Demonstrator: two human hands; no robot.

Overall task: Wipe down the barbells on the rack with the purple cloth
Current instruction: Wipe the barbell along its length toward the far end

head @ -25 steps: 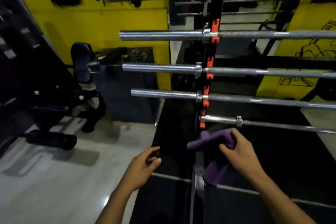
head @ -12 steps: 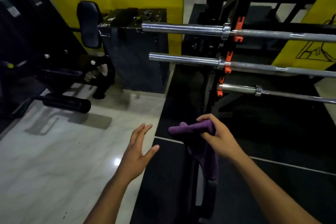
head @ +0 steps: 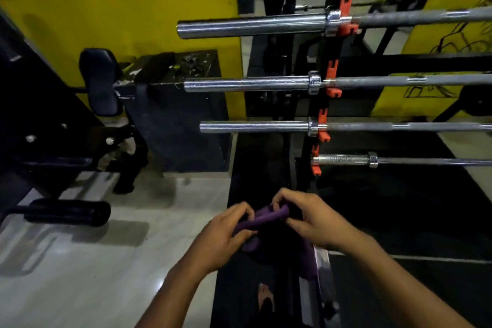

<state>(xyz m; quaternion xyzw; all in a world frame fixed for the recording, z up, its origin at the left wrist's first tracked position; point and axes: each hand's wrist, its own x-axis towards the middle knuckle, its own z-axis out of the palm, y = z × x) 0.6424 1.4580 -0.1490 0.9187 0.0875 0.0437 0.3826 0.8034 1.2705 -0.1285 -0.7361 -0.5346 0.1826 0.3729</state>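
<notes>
Several chrome barbells lie level on a black rack [head: 318, 112] with orange hooks; the top barbell [head: 250, 25], a second barbell [head: 245, 85], a third barbell [head: 253, 126] and a short lowest barbell [head: 343, 160] are in view. Below the rack, both hands hold the purple cloth [head: 262, 221]. My left hand [head: 223, 237] pinches its left end. My right hand [head: 310, 218] grips its right end, and the rest of the cloth hangs down under the hands. Neither hand touches a barbell.
A black padded gym machine [head: 98, 82] and a foam roller pad [head: 69, 212] stand at left on the pale tiled floor [head: 80, 261]. A dark box [head: 181, 120] sits against the yellow wall. Black rubber matting [head: 399, 221] lies under the rack.
My left hand, open and apart before, has come over and taken hold of the cloth's left end. The cloth is held between both hands. The view has tilted back up.
</notes>
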